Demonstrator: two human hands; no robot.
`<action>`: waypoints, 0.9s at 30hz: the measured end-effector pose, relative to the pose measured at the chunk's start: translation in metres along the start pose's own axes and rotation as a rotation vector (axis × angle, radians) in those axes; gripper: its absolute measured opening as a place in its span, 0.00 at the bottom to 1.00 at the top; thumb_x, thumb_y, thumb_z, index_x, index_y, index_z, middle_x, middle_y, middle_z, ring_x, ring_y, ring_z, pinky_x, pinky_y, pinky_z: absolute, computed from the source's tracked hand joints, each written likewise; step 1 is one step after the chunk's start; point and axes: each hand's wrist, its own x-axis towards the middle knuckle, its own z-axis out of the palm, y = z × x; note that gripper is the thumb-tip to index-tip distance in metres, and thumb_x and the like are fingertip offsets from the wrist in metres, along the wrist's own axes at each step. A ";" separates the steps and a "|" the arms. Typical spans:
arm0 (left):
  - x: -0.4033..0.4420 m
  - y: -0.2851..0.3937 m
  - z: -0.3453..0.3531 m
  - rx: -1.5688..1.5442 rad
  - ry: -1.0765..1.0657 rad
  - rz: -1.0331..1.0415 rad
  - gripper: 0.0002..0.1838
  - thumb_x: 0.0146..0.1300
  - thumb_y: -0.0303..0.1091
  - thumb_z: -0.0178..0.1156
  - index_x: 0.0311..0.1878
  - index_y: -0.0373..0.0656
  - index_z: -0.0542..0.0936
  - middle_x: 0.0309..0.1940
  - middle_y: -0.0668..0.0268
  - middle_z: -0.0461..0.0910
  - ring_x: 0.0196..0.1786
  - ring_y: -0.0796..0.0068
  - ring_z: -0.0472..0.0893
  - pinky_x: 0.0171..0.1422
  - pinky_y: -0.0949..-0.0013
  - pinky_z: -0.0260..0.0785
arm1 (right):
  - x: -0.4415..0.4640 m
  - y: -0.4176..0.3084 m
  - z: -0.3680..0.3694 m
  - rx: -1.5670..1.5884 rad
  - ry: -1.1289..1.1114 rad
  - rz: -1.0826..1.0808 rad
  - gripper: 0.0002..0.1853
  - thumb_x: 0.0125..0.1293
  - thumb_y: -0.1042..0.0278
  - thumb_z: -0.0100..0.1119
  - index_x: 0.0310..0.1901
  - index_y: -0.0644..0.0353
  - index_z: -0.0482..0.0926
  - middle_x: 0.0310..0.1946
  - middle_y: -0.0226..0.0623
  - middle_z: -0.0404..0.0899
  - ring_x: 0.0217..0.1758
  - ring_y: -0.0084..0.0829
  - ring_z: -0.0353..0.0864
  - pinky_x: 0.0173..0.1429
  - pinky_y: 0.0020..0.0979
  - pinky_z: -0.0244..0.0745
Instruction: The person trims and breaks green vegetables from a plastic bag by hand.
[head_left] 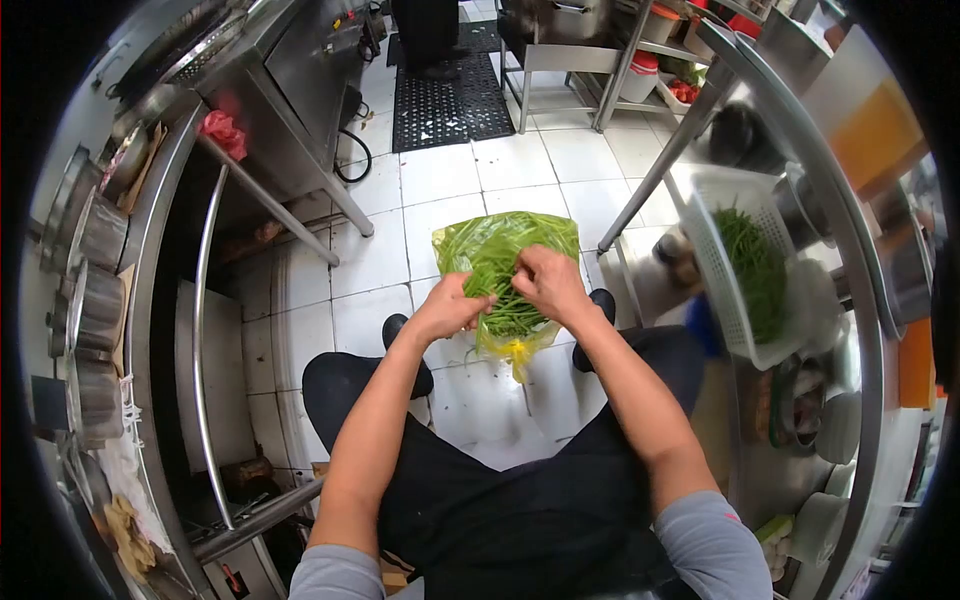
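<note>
A translucent green plastic bag (505, 232) lies open on the tiled floor between my feet, with a yellow knotted end toward me. Inside it is a heap of thin green beans (515, 318). At the bag's left side, my left hand (450, 308) is closed on some beans, its thumb pointing right. My right hand (553, 285) is closed too, over the right part of the heap, with its curled fingertips pinched at the bean ends. What lies under both palms is hidden.
To my right, a white perforated basket (740, 260) of green beans rests on a metal shelf rack (850, 200). A steel counter with metal pots (100, 310) runs along my left. Ahead is a black rubber mat (450, 105), where another person's dark-clothed legs (428, 35) show.
</note>
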 end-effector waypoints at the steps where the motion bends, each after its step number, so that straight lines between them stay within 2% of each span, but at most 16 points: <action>1: 0.001 -0.002 -0.002 -0.002 0.034 0.021 0.10 0.65 0.32 0.62 0.41 0.35 0.76 0.26 0.65 0.80 0.21 0.79 0.76 0.24 0.72 0.68 | 0.003 0.003 0.001 0.066 -0.006 0.079 0.06 0.53 0.71 0.60 0.31 0.63 0.78 0.28 0.44 0.79 0.33 0.47 0.80 0.38 0.42 0.76; 2: 0.002 -0.004 -0.003 0.001 0.040 0.021 0.10 0.65 0.32 0.62 0.41 0.35 0.76 0.26 0.65 0.80 0.21 0.79 0.76 0.24 0.72 0.68 | 0.000 0.011 0.003 0.089 -0.059 0.078 0.09 0.55 0.70 0.60 0.37 0.63 0.81 0.30 0.43 0.80 0.33 0.45 0.81 0.39 0.40 0.76; 3: 0.004 -0.004 -0.004 -0.105 0.144 0.070 0.09 0.67 0.32 0.60 0.43 0.35 0.75 0.27 0.64 0.79 0.21 0.78 0.76 0.24 0.72 0.69 | -0.002 0.011 0.005 0.092 -0.058 0.073 0.09 0.55 0.70 0.60 0.37 0.63 0.81 0.30 0.43 0.80 0.33 0.45 0.81 0.39 0.40 0.76; 5: 0.007 -0.005 -0.007 -0.217 0.250 0.124 0.09 0.68 0.31 0.58 0.44 0.35 0.74 0.28 0.63 0.79 0.21 0.77 0.76 0.24 0.71 0.70 | -0.011 0.011 0.008 0.217 -0.127 0.180 0.13 0.57 0.69 0.59 0.43 0.63 0.82 0.32 0.42 0.82 0.34 0.41 0.82 0.40 0.37 0.77; 6: 0.008 -0.004 -0.011 -0.285 0.303 0.135 0.09 0.69 0.31 0.57 0.44 0.35 0.73 0.29 0.63 0.79 0.22 0.77 0.77 0.25 0.71 0.70 | -0.011 0.007 0.004 0.320 -0.248 0.270 0.15 0.61 0.67 0.60 0.47 0.64 0.82 0.33 0.41 0.83 0.33 0.34 0.82 0.41 0.32 0.77; 7: 0.009 -0.003 -0.013 -0.353 0.357 0.145 0.08 0.70 0.30 0.56 0.45 0.35 0.72 0.30 0.62 0.79 0.22 0.76 0.77 0.25 0.71 0.71 | -0.012 0.003 0.002 0.317 -0.254 0.266 0.15 0.61 0.67 0.60 0.47 0.64 0.82 0.33 0.41 0.83 0.33 0.34 0.82 0.41 0.32 0.77; 9: 0.008 -0.001 -0.013 -0.368 0.406 0.147 0.08 0.70 0.31 0.56 0.44 0.36 0.72 0.29 0.61 0.79 0.22 0.76 0.78 0.25 0.71 0.72 | -0.013 -0.003 0.003 0.534 -0.473 0.485 0.15 0.63 0.66 0.59 0.48 0.65 0.82 0.33 0.41 0.84 0.32 0.28 0.81 0.41 0.30 0.76; 10: 0.007 0.001 -0.012 -0.385 0.411 0.160 0.07 0.71 0.31 0.56 0.43 0.37 0.72 0.30 0.63 0.79 0.23 0.76 0.78 0.27 0.71 0.73 | -0.016 -0.001 0.010 0.570 -0.420 0.423 0.15 0.64 0.66 0.59 0.48 0.65 0.83 0.31 0.40 0.84 0.30 0.24 0.79 0.39 0.29 0.75; 17: 0.008 -0.002 -0.008 -0.435 0.417 0.199 0.07 0.72 0.33 0.55 0.43 0.38 0.73 0.31 0.64 0.80 0.25 0.77 0.79 0.29 0.71 0.74 | -0.019 -0.004 0.033 0.561 -0.297 0.346 0.11 0.63 0.67 0.59 0.39 0.67 0.82 0.26 0.37 0.82 0.28 0.22 0.77 0.34 0.28 0.72; 19: 0.008 -0.001 -0.008 -0.439 0.423 0.205 0.07 0.72 0.33 0.55 0.43 0.38 0.73 0.31 0.63 0.80 0.25 0.76 0.79 0.29 0.71 0.74 | -0.019 -0.004 0.034 0.534 -0.083 0.349 0.10 0.61 0.67 0.59 0.34 0.67 0.81 0.23 0.35 0.80 0.27 0.21 0.76 0.33 0.28 0.71; 20: 0.007 -0.001 -0.007 -0.443 0.432 0.212 0.07 0.72 0.33 0.55 0.43 0.37 0.73 0.31 0.62 0.80 0.25 0.76 0.78 0.29 0.71 0.75 | -0.017 -0.003 0.034 0.533 -0.087 0.349 0.10 0.61 0.67 0.59 0.34 0.67 0.81 0.23 0.35 0.80 0.27 0.21 0.76 0.33 0.28 0.71; 22: 0.008 0.000 -0.001 -0.435 0.495 0.251 0.08 0.72 0.33 0.54 0.42 0.37 0.73 0.30 0.62 0.80 0.25 0.76 0.78 0.29 0.71 0.75 | -0.010 0.005 0.035 0.498 0.065 0.488 0.10 0.61 0.67 0.58 0.34 0.65 0.81 0.24 0.39 0.81 0.26 0.28 0.79 0.33 0.32 0.72; 23: 0.009 0.001 0.001 -0.422 0.553 0.289 0.08 0.72 0.33 0.54 0.42 0.37 0.73 0.29 0.62 0.80 0.26 0.75 0.79 0.29 0.70 0.75 | -0.011 0.008 0.034 0.499 0.063 0.487 0.10 0.61 0.67 0.58 0.34 0.65 0.81 0.24 0.39 0.81 0.26 0.28 0.79 0.33 0.32 0.72; 25: 0.009 0.001 -0.007 -0.431 0.589 0.271 0.08 0.72 0.33 0.54 0.42 0.37 0.73 0.29 0.62 0.80 0.26 0.75 0.79 0.30 0.70 0.75 | -0.014 0.011 0.028 0.291 0.027 0.363 0.09 0.60 0.66 0.58 0.35 0.63 0.82 0.26 0.43 0.82 0.31 0.39 0.83 0.37 0.37 0.74; 26: 0.010 0.002 -0.011 -0.441 0.626 0.254 0.08 0.72 0.32 0.54 0.42 0.37 0.73 0.28 0.62 0.80 0.26 0.74 0.79 0.31 0.69 0.76 | -0.018 0.011 0.024 0.152 -0.080 0.278 0.09 0.58 0.65 0.60 0.37 0.60 0.83 0.29 0.46 0.81 0.38 0.47 0.83 0.43 0.42 0.76; 27: 0.012 0.000 -0.013 -0.444 0.629 0.256 0.08 0.72 0.32 0.54 0.42 0.37 0.73 0.28 0.62 0.80 0.26 0.74 0.79 0.31 0.69 0.76 | -0.024 0.009 0.024 0.151 -0.082 0.275 0.09 0.58 0.65 0.60 0.37 0.60 0.83 0.29 0.46 0.81 0.38 0.47 0.83 0.43 0.42 0.76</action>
